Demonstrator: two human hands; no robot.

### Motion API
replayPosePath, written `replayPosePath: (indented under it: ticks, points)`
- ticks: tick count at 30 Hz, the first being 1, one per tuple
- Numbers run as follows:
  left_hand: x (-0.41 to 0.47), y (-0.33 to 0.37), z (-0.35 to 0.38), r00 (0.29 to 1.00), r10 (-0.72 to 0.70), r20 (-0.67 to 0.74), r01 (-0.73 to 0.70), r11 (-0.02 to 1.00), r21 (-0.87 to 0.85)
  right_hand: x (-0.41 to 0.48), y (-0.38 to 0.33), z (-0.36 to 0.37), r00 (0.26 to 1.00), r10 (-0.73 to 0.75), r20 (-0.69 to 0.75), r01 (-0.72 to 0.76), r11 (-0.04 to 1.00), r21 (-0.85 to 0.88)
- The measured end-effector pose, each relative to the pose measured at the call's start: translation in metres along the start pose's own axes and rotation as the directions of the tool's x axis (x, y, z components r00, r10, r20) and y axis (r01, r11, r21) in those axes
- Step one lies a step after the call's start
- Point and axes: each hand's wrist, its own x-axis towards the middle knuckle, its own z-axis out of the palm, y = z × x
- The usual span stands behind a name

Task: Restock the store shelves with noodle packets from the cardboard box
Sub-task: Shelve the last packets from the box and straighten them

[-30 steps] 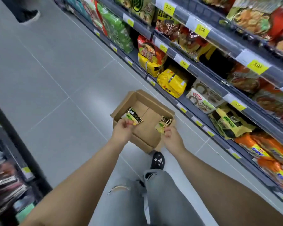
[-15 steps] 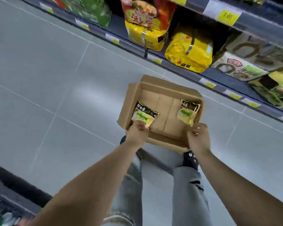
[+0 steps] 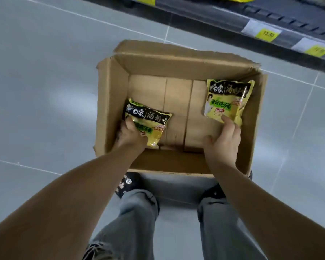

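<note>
Box (image 3: 111, 109): open-topped, holding two noodle packets.
Left packet (image 3: 148, 119): 8 o'clock inside; left hand (image 3: 129, 135) grasps it, thumb on top.
Right packet (image 3: 229, 100): 2 o'clock inside; right hand (image 3: 223, 143) unclenched, straight fingers touching its lower edge.
Shelf (image 3: 270, 17): 1 o'clock beyond box.

Glossy grey tiled floor (image 3: 36, 91) beside dark shelf (image 3: 270, 16).

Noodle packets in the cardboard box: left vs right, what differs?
The left yellow-and-black plastic noodle packet lies skewed near the brown cardboard box's left wall; the right yellow-and-black plastic noodle packet lies straighter by the right wall, farther back. The left hand grips the left packet, covering part; the right hand only touches the right packet's near edge. Same brand and print.
</note>
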Motion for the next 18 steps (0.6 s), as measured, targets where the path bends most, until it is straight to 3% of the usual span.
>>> replayPosePath:
  ticks: [2, 6, 10, 12, 15, 18]
  points:
    - [0.014, 0.002, 0.017, 0.997, -0.049, -0.057, 0.044, 0.996, -0.079, 0.009, 0.012, 0.008, 0.999, -0.026, -0.042, 0.025, 0.999, -0.033]
    - [0.038, 0.015, 0.03, 0.956, -0.277, -0.097, 0.253, 0.945, -0.207, 0.031, 0.03, 0.011, 0.981, -0.027, -0.192, 0.016, 0.998, -0.058]
    - [0.046, 0.026, 0.031, 0.939, -0.342, 0.021, 0.343, 0.937, -0.063, 0.055, 0.034, 0.007, 0.972, -0.05, -0.228, 0.057, 0.998, 0.024]
    - [0.044, 0.032, 0.035, 0.957, -0.289, 0.014, 0.289, 0.953, -0.088, 0.068, 0.03, 0.009, 0.974, -0.021, -0.224, 0.041, 0.996, 0.083]
    - [0.038, 0.04, 0.039, 0.99, -0.14, 0.03, 0.142, 0.931, -0.337, 0.091, 0.02, 0.019, 0.966, 0.124, -0.227, -0.112, 0.992, 0.066]
    - [0.027, 0.048, 0.034, 1.0, 0.005, 0.002, -0.004, 0.943, -0.332, 0.109, 0.014, 0.031, 0.95, 0.249, -0.187, -0.25, 0.968, 0.021]
